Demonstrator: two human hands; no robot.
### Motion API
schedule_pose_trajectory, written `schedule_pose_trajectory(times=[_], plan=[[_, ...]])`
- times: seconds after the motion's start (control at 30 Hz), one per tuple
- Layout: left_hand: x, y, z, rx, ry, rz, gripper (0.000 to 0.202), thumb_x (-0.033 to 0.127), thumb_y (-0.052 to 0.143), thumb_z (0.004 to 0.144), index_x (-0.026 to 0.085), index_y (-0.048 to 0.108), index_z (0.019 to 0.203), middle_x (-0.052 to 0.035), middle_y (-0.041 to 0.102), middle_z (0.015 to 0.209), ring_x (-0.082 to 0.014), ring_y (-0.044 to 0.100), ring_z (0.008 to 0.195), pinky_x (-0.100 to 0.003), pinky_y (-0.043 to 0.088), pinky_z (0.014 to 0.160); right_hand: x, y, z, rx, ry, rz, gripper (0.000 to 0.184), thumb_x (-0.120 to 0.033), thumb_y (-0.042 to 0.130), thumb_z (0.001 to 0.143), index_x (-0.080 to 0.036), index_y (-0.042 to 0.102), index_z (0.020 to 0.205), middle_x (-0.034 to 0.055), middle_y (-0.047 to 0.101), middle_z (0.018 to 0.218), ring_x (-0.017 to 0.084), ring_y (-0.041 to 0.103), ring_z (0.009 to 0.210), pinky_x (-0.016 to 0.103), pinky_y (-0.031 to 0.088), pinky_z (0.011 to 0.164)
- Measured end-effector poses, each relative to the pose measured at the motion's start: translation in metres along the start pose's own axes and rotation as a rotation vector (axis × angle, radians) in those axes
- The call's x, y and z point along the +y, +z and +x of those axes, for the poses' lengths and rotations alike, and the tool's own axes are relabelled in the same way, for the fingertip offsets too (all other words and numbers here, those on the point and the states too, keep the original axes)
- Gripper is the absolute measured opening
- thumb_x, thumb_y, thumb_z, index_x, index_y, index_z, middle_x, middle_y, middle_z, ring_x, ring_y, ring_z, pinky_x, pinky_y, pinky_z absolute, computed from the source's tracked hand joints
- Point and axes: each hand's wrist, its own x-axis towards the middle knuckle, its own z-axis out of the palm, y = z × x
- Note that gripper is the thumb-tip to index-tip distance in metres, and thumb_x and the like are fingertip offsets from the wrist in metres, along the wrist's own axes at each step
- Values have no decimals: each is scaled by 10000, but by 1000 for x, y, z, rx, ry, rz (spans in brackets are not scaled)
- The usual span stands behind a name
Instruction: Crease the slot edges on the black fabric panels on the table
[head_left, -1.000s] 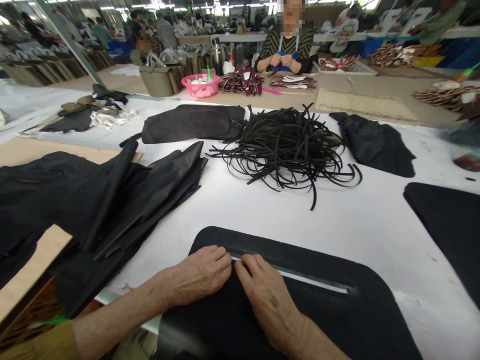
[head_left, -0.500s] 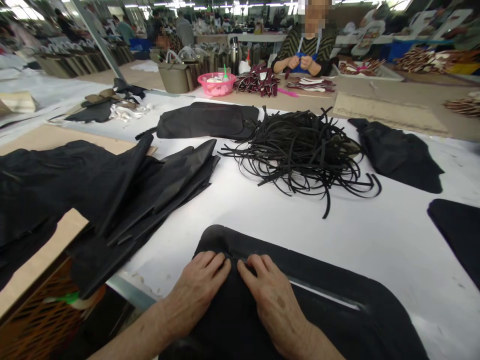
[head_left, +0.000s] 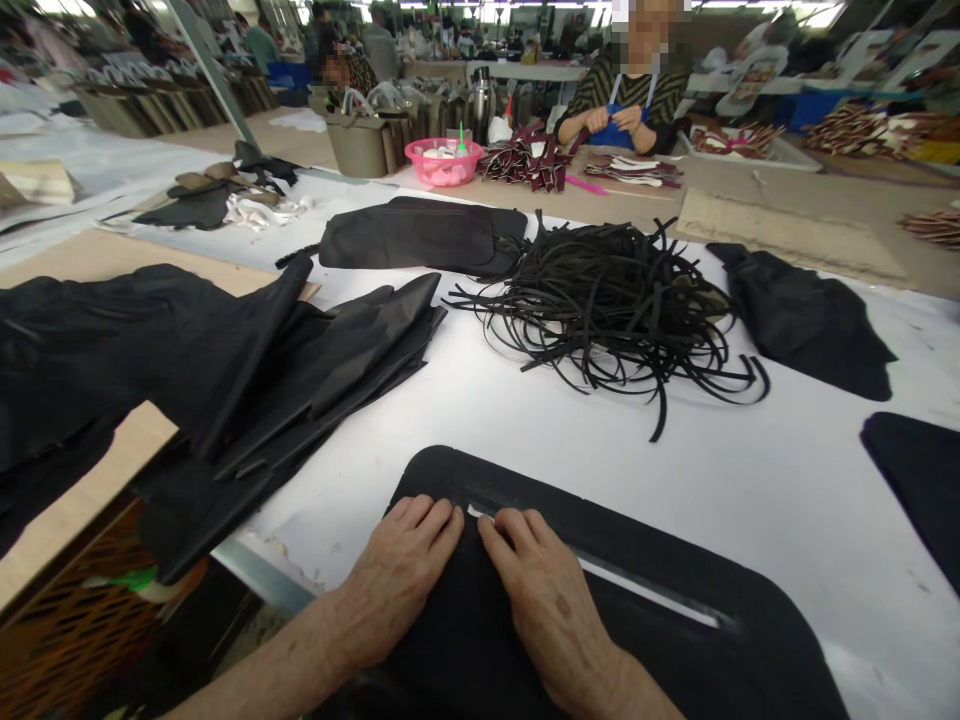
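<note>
A black rounded panel (head_left: 675, 560) lies flat on the white table (head_left: 750, 470) in front of me, with a long narrow slit (head_left: 645, 592) cut across it. My left hand (head_left: 397, 580) and my right hand (head_left: 544, 600) rest side by side on the panel at the slit's left end. Their fingers are stretched forward and pressed flat on the material, fingertips at the slit's edge. Neither hand holds anything.
A tangle of black strips (head_left: 615, 300) lies mid-table. Black fabric pieces (head_left: 247, 360) are heaped at the left, with more at the back (head_left: 420, 235) and right (head_left: 810, 320). Across the far table sits a person (head_left: 630, 100), near a pink bowl (head_left: 442, 162).
Both hands stay at the slit's left end, fingers flattening slightly. The view has shifted a little left and down; the panel has not moved.
</note>
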Motion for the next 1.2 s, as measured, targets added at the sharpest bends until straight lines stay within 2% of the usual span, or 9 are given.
schedule_pose_trajectory(times=[0.27, 0.47, 0.7, 0.87, 1.0, 1.1, 1.2], plan=[[6, 1, 0, 18, -3, 89, 410, 50, 364, 833, 83, 452, 1231, -126, 561, 1111, -247, 501, 969, -395, 407, 873, -2, -10, 7, -118, 9, -8, 420, -27, 526, 815, -232, 521, 1182, 41, 535, 990, 212, 474, 842, 328, 453, 727], [6, -1, -1, 46, -14, 100, 403, 39, 351, 831, 90, 471, 1213, -132, 560, 1102, -250, 511, 964, -403, 399, 872, 4, -14, 7, -161, -28, 58, 406, -66, 492, 854, -238, 489, 1222, 39, 515, 998, 204, 451, 854, 324, 424, 759], [6, 3, -2, 49, -16, 116, 419, 35, 336, 834, 72, 447, 1237, -132, 562, 1101, -251, 512, 969, -406, 399, 887, 1, -12, 10, -175, -7, 17, 434, -45, 444, 859, -220, 457, 1255, 39, 512, 993, 208, 445, 853, 339, 410, 756], [6, 5, -2, 46, -11, 104, 426, 37, 345, 829, 76, 446, 1241, -138, 557, 1123, -253, 507, 990, -416, 398, 896, 0, -14, 12, -159, -38, -22, 444, -64, 470, 835, -235, 466, 1246, 42, 514, 959, 208, 461, 830, 339, 416, 728], [7, 1, -1, 50, -29, 55, 417, 20, 366, 811, 75, 478, 1210, -137, 575, 1069, -249, 522, 957, -423, 428, 871, -1, -14, 13, -134, -46, -58, 483, -57, 483, 804, -245, 463, 1248, 38, 516, 940, 211, 470, 802, 347, 422, 703], [5, 2, 1, 95, -73, -24, 393, 32, 373, 818, 109, 514, 1176, -119, 586, 1019, -236, 531, 899, -420, 469, 816, -3, -13, 11, -118, -53, -98, 510, -63, 510, 783, -227, 451, 1262, 46, 524, 952, 222, 469, 802, 360, 424, 686], [0, 5, 2, 189, -154, -145, 355, 60, 368, 839, 140, 533, 1143, -99, 578, 1012, -218, 535, 895, -399, 491, 805, -8, -9, 5, -60, -68, -160, 496, -53, 541, 758, -157, 477, 1239, 70, 544, 977, 232, 470, 822, 377, 423, 716]])
